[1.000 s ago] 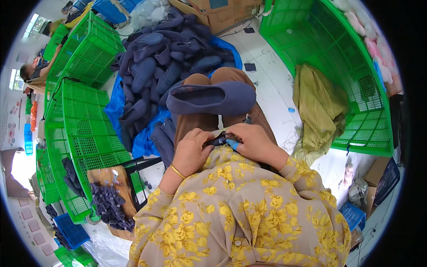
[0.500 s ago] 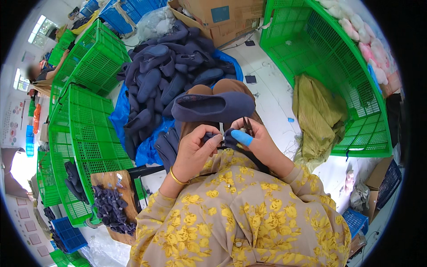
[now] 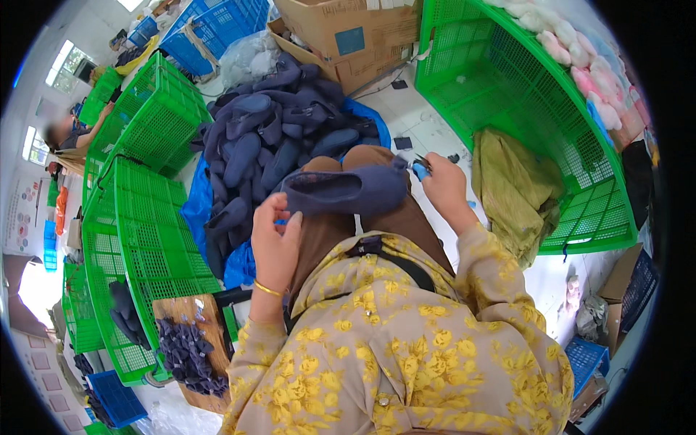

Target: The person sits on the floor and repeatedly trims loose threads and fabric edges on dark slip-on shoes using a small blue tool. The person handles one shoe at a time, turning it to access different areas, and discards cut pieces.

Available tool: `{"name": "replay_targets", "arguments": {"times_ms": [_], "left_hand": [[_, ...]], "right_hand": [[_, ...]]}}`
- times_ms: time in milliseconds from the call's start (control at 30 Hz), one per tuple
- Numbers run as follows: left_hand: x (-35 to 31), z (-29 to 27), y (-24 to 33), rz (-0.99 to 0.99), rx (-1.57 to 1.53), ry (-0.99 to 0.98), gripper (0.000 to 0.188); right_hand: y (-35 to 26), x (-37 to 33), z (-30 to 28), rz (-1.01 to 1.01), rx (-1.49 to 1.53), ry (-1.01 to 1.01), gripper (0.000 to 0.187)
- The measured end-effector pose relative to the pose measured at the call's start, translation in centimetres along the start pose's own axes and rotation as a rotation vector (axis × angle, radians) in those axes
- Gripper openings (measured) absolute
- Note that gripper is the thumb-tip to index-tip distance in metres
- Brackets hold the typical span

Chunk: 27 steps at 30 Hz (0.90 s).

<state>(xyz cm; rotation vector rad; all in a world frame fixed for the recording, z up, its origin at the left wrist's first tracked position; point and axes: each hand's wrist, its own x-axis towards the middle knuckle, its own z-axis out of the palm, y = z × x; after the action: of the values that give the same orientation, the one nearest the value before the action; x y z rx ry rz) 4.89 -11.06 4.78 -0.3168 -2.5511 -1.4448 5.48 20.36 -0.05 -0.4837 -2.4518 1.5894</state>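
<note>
A dark navy slip-on shoe [image 3: 344,190] lies across my lap, its opening up and its toe to the right. My left hand [image 3: 275,243] is at the heel, thumb and fingertips around its end. Beyond the toe, my right hand [image 3: 444,185] holds small dark scissors [image 3: 420,161], mostly hidden by the fingers. One of its fingers wears a blue cover [image 3: 420,171]. A small dark fabric bow [image 3: 399,164] shows at the toe beside those fingers; whether they touch it is unclear.
A big heap of navy shoes [image 3: 254,134] lies on a blue sheet [image 3: 194,210] ahead. Green crates [image 3: 156,246] stand left, another [image 3: 533,94] right with an olive sack [image 3: 515,188]. Several dark fabric bows [image 3: 190,355] cover a wooden board [image 3: 210,319]. A person [image 3: 72,134] is far left.
My hands have parted from over my lap. The left has gone to the shoe's heel, the right forward and right past its toe. A dark bow now shows at the toe.
</note>
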Motion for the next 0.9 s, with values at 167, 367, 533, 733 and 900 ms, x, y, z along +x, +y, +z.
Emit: {"name": "replay_targets", "arguments": {"times_ms": [167, 367, 533, 733, 900], "left_hand": [[-0.8, 0.4, 0.4, -0.059, -0.216, -0.065, 0.008], [-1.2, 0.6, 4.6, -0.340, -0.631, -0.426, 0.020], [-1.1, 0.8, 7.1, -0.374, -0.743, -0.489, 0.029], [-1.4, 1.0, 6.3, -0.450, -0.828, -0.477, 0.017], [-1.6, 0.8, 6.0, -0.406, -0.818, -0.508, 0.019]], "right_hand": [[-4.1, -2.4, -1.1, 0.096, 0.448, -0.041, 0.016], [-8.0, -7.0, 0.0, 0.092, 0.647, -0.279, 0.010], [-8.6, -8.7, 0.9, -0.084, 0.394, -0.362, 0.009], [-7.8, -9.8, 1.9, -0.441, 0.240, -0.264, 0.024], [-7.8, -9.9, 1.2, -0.801, -0.090, -0.127, 0.028]]}}
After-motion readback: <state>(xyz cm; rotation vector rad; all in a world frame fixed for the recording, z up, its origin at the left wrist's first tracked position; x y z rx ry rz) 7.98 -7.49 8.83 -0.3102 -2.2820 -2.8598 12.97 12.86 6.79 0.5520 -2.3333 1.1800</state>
